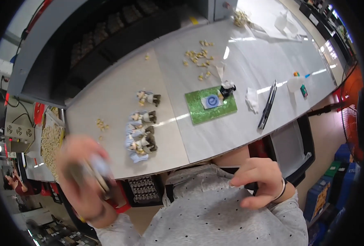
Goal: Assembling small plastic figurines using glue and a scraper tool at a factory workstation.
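My left hand [81, 176], smeared by motion, is closed round a blurred figurine [102, 170] with pale blue, white and dark parts. It hovers off the table's near left edge. My right hand [260, 180] is held before my body, thumb and fingers apart, with nothing seen in it. Several small painted figurines [143, 133] lie in a column on the table, on or beside pale blue pieces. Right of them, a green board [194, 110] carries a blue and white round-patterned piece [212, 101]. A small black bottle or pot [227, 89] with white tissue touches its far corner.
Small cream and gold pieces [200, 57] are scattered farther back; more [102, 124] lie at left. A black pen-like tool [268, 104] and crumpled tissue [252, 100] rest at right. A dark cabinet [46, 78] borders the back left. An orange fan [354, 106] stands far right.
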Action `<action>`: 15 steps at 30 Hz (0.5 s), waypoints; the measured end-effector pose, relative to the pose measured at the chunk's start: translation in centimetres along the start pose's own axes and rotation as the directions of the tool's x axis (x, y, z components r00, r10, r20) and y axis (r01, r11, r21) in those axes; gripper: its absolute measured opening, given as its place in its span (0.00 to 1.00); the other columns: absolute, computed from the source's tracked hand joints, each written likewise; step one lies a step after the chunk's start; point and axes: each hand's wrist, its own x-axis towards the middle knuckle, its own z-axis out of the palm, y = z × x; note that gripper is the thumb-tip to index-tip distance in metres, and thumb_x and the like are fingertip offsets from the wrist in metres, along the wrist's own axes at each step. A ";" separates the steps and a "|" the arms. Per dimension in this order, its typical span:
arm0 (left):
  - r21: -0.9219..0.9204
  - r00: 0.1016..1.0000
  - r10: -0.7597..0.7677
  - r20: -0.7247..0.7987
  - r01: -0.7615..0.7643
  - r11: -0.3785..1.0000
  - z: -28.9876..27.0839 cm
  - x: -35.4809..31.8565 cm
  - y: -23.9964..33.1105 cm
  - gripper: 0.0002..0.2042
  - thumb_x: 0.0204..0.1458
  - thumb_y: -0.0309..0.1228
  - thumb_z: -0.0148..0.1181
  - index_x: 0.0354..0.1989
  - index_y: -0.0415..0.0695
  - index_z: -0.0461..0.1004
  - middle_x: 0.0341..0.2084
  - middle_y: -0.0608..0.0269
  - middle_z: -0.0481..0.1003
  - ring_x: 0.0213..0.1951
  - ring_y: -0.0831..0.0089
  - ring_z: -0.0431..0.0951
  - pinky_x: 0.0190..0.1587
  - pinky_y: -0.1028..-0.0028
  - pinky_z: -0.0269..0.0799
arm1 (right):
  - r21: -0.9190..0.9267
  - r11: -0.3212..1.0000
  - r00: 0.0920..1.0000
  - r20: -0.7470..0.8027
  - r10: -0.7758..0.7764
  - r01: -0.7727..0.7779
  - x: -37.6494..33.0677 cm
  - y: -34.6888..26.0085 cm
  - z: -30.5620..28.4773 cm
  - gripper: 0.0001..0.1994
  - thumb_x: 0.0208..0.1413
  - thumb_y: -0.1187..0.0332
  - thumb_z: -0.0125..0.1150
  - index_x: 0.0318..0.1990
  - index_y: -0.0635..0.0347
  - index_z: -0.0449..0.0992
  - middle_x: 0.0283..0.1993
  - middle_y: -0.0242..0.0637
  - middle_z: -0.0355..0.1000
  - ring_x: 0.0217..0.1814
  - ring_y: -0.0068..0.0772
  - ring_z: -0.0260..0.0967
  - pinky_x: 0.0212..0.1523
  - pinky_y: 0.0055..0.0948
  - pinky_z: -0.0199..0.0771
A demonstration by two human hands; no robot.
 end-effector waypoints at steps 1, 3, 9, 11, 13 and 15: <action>0.107 0.909 -0.010 0.416 -0.038 0.994 0.8 0.6 0.0 0.16 0.42 0.27 0.58 0.39 0.38 0.62 0.35 0.56 0.67 0.34 0.72 0.71 0.34 0.77 0.67 | 0.079 0.996 0.998 -0.063 -0.031 0.036 0.3 0.4 1.1 0.19 0.38 0.63 0.64 0.38 0.66 0.72 0.28 0.40 0.69 0.25 0.32 0.67 0.22 0.22 0.67; 0.128 0.637 -0.112 0.763 0.021 0.991 5.5 1.4 -2.2 0.19 0.39 0.27 0.62 0.38 0.38 0.61 0.33 0.57 0.68 0.33 0.73 0.71 0.34 0.76 0.67 | -0.027 0.988 0.988 0.002 -0.155 0.155 1.4 1.6 1.6 0.21 0.37 0.60 0.66 0.38 0.65 0.73 0.26 0.39 0.68 0.24 0.29 0.67 0.21 0.21 0.67; -0.435 0.710 -0.248 0.659 0.629 0.645 10.6 -2.6 -7.5 0.25 0.35 0.22 0.64 0.42 0.40 0.56 0.32 0.61 0.67 0.37 0.77 0.69 0.36 0.79 0.65 | 0.004 0.993 0.991 -0.065 -0.115 0.116 -0.4 2.6 2.8 0.13 0.40 0.70 0.63 0.36 0.64 0.74 0.26 0.37 0.69 0.24 0.27 0.67 0.20 0.20 0.65; -0.600 0.793 -0.205 0.573 0.577 0.554 11.2 -2.9 -8.6 0.29 0.31 0.23 0.68 0.43 0.41 0.57 0.36 0.60 0.65 0.39 0.77 0.67 0.40 0.78 0.63 | 0.174 0.984 0.969 -0.247 0.003 0.041 -1.3 3.4 2.6 0.10 0.39 0.76 0.63 0.33 0.66 0.74 0.26 0.38 0.69 0.24 0.27 0.66 0.22 0.19 0.66; -0.458 0.875 -0.009 0.483 0.262 0.850 12.0 -2.2 -9.6 0.31 0.33 0.30 0.68 0.46 0.39 0.57 0.37 0.58 0.63 0.41 0.71 0.66 0.44 0.75 0.60 | 0.581 0.814 0.852 -0.423 0.307 -0.004 -2.0 3.0 4.3 0.08 0.43 0.79 0.58 0.33 0.67 0.71 0.29 0.41 0.69 0.27 0.27 0.68 0.26 0.21 0.68; -0.247 0.912 0.175 0.370 -0.085 0.965 13.2 -1.0 -10.0 0.29 0.40 0.34 0.62 0.49 0.36 0.55 0.38 0.54 0.63 0.41 0.67 0.66 0.44 0.73 0.60 | 0.641 0.767 0.828 -0.434 0.355 0.008 -2.1 3.3 4.7 0.06 0.45 0.81 0.54 0.33 0.67 0.70 0.31 0.43 0.69 0.29 0.30 0.68 0.28 0.23 0.69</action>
